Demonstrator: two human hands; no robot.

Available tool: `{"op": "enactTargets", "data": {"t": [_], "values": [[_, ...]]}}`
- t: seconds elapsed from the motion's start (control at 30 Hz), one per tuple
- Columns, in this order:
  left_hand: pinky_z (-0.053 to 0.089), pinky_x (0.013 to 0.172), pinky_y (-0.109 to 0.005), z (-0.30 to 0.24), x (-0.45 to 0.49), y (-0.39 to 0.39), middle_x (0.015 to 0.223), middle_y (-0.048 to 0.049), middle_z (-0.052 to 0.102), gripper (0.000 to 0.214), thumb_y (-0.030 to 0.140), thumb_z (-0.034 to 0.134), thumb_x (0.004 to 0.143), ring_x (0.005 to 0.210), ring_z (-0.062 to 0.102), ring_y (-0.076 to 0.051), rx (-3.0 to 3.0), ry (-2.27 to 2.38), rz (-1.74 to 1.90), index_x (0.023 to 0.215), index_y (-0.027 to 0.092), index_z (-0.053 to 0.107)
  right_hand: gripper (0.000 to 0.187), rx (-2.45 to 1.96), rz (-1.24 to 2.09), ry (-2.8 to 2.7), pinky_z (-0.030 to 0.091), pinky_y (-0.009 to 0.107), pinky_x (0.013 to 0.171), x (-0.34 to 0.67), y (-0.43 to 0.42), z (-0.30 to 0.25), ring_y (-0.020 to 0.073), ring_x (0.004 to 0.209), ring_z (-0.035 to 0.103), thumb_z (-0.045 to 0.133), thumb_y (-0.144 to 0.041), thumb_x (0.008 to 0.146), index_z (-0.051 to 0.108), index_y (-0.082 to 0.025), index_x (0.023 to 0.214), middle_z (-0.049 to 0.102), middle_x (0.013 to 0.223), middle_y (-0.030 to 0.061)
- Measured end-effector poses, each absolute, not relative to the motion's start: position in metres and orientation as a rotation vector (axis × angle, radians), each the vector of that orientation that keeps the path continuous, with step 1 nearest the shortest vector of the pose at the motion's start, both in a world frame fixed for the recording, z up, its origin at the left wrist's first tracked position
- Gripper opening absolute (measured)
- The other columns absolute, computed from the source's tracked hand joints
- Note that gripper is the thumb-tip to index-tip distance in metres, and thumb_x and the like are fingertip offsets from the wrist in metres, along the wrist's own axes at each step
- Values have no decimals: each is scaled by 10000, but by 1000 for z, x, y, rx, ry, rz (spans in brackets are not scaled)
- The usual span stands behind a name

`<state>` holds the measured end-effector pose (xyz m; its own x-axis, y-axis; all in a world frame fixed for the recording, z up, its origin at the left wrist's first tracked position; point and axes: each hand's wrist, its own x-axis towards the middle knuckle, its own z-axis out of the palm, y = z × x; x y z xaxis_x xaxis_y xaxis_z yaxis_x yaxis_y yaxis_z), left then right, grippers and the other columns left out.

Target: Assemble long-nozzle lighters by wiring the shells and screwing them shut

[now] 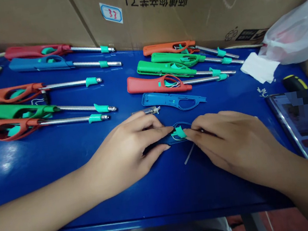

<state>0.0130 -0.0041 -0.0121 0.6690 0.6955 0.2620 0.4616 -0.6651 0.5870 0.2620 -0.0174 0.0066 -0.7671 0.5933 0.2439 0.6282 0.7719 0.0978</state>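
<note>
My left hand (131, 149) is closed around a blue lighter casing half (171, 139) that lies low over the table, its handle mostly hidden under my fingers. My right hand (226, 139) pinches a teal trigger (179, 132) at the casing's oval opening, where a thin white wire curves. A thin clear strip (189, 154) sticks out below my right fingers. Just beyond my hands lie the other blue casing half (174, 100), its inner side showing, and a small clear part with a metal end (150, 110), partly behind my left hand.
Long-necked lighters, such as a red one (155, 82) and a green one (12, 110), lie in two groups on the blue table (126, 203). A cardboard box (158, 23) stands behind. At right are white paper (258, 67), a plastic bag (294, 34) and a phone (305, 128).
</note>
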Motion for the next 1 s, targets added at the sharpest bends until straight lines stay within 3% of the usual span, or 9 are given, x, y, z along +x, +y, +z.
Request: {"op": "enactTargets", "data": {"t": [0.2, 0.47, 0.63, 1.0], "values": [[541, 873, -363, -12, 13, -4, 1005, -73, 675, 271, 147, 644, 971, 958, 616, -208, 2413, 910, 639, 1229, 129, 728, 348, -917, -220, -2830, 393, 336, 634, 267, -16, 9, 225, 713, 662, 423, -44, 956, 757, -137, 948, 753, 868, 84], [527, 886, -351, -13, 13, -3, 1021, -73, 661, 269, 173, 629, 987, 970, 609, -205, 2429, 900, 607, 1237, 149, 725, 201, -1098, 43, -2768, 423, 320, 685, 273, -16, 7, 187, 781, 670, 557, -158, 995, 754, -196, 998, 764, 950, 43], [528, 884, -357, -12, 13, -4, 1011, -70, 661, 270, 173, 640, 983, 963, 610, -205, 2423, 905, 622, 1238, 139, 723, 198, -1081, 111, -2717, 427, 322, 685, 272, -14, 3, 180, 755, 667, 551, -191, 1018, 729, -160, 937, 733, 882, 35], [536, 908, -366, -13, 12, -4, 1031, -67, 659, 260, 172, 657, 970, 1002, 615, -211, 2381, 933, 615, 1221, 139, 719, 128, -1001, -47, -2786, 385, 344, 663, 270, -14, 4, 212, 714, 601, 589, -110, 953, 705, -137, 906, 706, 861, 60]]}}
